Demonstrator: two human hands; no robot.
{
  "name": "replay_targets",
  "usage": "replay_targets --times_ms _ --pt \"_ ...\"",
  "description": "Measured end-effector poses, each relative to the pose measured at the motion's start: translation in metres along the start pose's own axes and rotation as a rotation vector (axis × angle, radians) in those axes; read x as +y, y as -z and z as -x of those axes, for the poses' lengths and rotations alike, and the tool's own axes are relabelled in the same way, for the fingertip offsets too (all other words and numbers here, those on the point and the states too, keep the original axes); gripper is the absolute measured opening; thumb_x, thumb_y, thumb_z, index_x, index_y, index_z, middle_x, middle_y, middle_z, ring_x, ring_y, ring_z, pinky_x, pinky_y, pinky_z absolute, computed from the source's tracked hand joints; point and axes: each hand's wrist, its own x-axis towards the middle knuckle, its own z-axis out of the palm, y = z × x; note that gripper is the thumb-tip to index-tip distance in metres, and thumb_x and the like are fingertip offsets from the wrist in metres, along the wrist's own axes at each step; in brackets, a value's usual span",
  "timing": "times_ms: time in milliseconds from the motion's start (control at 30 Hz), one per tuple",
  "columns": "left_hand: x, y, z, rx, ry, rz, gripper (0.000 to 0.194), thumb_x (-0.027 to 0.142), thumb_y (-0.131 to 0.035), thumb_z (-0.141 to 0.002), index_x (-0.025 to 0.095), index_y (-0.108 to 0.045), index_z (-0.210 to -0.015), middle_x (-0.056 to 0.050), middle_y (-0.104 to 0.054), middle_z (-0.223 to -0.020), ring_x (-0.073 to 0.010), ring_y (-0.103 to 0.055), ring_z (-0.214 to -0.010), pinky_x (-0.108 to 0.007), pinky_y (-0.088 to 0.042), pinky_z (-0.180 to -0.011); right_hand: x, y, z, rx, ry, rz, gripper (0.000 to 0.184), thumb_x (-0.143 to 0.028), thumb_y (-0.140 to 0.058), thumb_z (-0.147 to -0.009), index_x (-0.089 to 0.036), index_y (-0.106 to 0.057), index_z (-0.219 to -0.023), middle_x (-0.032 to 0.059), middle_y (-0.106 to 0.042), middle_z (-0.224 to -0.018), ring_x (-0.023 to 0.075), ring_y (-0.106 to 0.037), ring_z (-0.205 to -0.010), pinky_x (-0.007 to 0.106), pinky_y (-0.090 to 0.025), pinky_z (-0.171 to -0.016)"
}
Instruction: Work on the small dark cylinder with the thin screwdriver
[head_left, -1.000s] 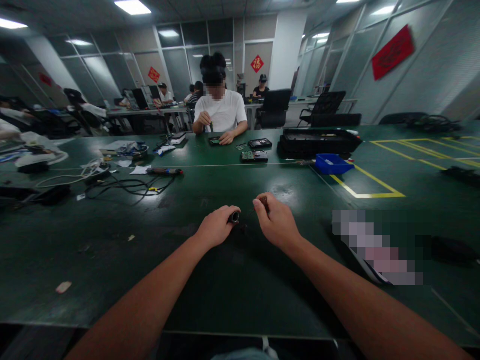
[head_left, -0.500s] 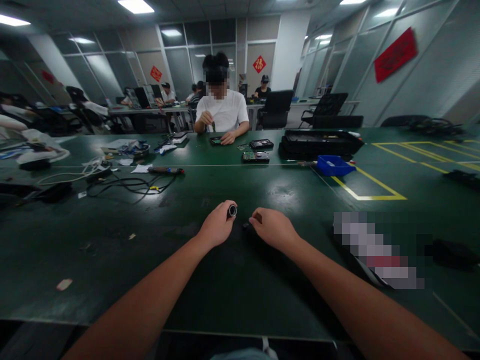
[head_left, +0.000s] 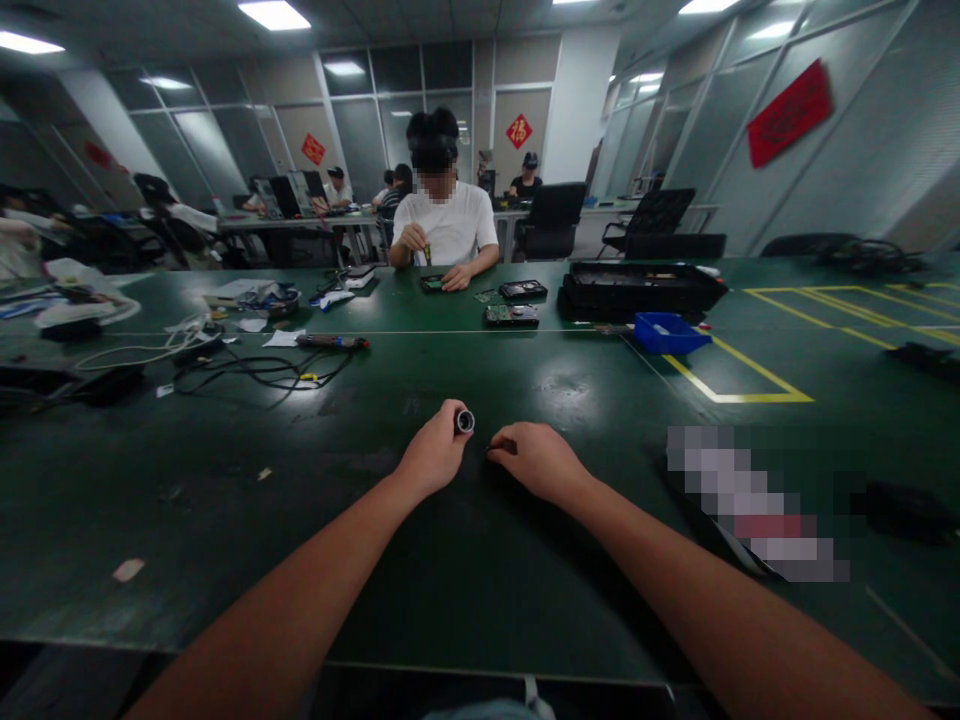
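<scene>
My left hand [head_left: 433, 450] is wrapped round a dark tube [head_left: 464, 422], whose open end with a silvery rim faces me. A little to its right, my right hand [head_left: 541, 458] is low over the green table [head_left: 420, 590]. Its thumb and fingers are closed on a small dark part [head_left: 489, 449], of which only a tip shows. A gap separates the two hands. What lies inside the tube is too dark to make out.
Opposite me sits a person in a white shirt [head_left: 446, 215], working on a circuit board. Hard drives [head_left: 511, 315], a blue bin [head_left: 670, 333] and a black tray [head_left: 641, 287] stand beyond my hands. Cables [head_left: 247, 370] and a screwdriver-like tool [head_left: 332, 342] lie left; a blurred-out object [head_left: 750, 505] lies right.
My right hand has moved slightly left and down, and its fingers have closed over the small dark part that lay on the table. My left hand and the tube have stayed put.
</scene>
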Motion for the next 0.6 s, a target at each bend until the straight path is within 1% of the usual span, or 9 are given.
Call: replay_targets --times_ms 133,200,300,400,500,600 --pt "0.002 0.002 0.001 -0.024 -0.077 0.045 0.02 0.017 -0.057 -0.089 0.023 -0.056 -0.108 -0.004 -0.067 -0.099 -0.0178 -0.065 -0.084 -0.031 -0.048 -0.078 -0.004 0.002 0.002 0.118 0.084 -0.027 0.016 -0.029 -0.064 -0.09 -0.026 -0.078 -0.096 0.0048 -0.073 -0.086 0.0207 -0.065 -0.076 0.033 -0.045 -0.067" --pt "0.004 0.003 0.002 -0.039 -0.121 0.06 0.019 0.016 -0.056 -0.089 0.023 -0.058 -0.106 -0.003 -0.068 -0.1 -0.0175 -0.065 -0.086 -0.03 -0.049 -0.079 -0.005 0.003 0.003 0.181 0.106 -0.049 0.019 -0.029 -0.061 -0.092 -0.026 -0.078 -0.101 0.0045 -0.072 -0.088 0.0195 -0.064 -0.075 0.032 -0.045 -0.068" --pt "0.007 0.003 0.003 -0.045 -0.174 0.076 0.014 0.021 -0.057 -0.091 0.023 -0.061 -0.104 -0.003 -0.068 -0.101 -0.0184 -0.064 -0.091 -0.03 -0.048 -0.081 -0.006 0.003 0.004 0.243 0.126 -0.077 0.019 -0.029 -0.062 -0.093 -0.025 -0.077 -0.103 0.0043 -0.071 -0.09 0.0183 -0.063 -0.075 0.032 -0.046 -0.069" --pt "0.009 0.003 0.003 -0.056 -0.229 0.084 0.014 0.023 -0.059 -0.091 0.022 -0.062 -0.105 -0.004 -0.067 -0.103 -0.0194 -0.063 -0.096 -0.03 -0.048 -0.084 -0.006 0.003 0.005 0.266 0.142 -0.076 0.018 -0.029 -0.062 -0.093 -0.026 -0.077 -0.103 0.0038 -0.071 -0.089 0.0179 -0.063 -0.074 0.031 -0.046 -0.069" --pt "0.01 0.002 0.004 -0.08 -0.27 0.096 0.02 0.022 -0.06 -0.09 0.023 -0.063 -0.11 -0.004 -0.067 -0.108 -0.0201 -0.062 -0.1 -0.032 -0.048 -0.088 -0.005 0.002 0.004 0.266 0.164 -0.078 0.017 -0.028 -0.063 -0.093 -0.026 -0.077 -0.101 0.003 -0.07 -0.088 0.0169 -0.062 -0.074 0.03 -0.046 -0.068" --pt "0.01 0.002 0.004 -0.093 -0.295 0.106 0.022 0.02 -0.06 -0.09 0.022 -0.063 -0.112 -0.005 -0.067 -0.109 -0.0207 -0.062 -0.101 -0.033 -0.048 -0.09 -0.003 0.001 0.004 0.26 0.193 -0.097 0.016 -0.026 -0.065 -0.092 -0.026 -0.077 -0.103 0.0025 -0.07 -0.089 0.0158 -0.062 -0.074 0.029 -0.047 -0.069"
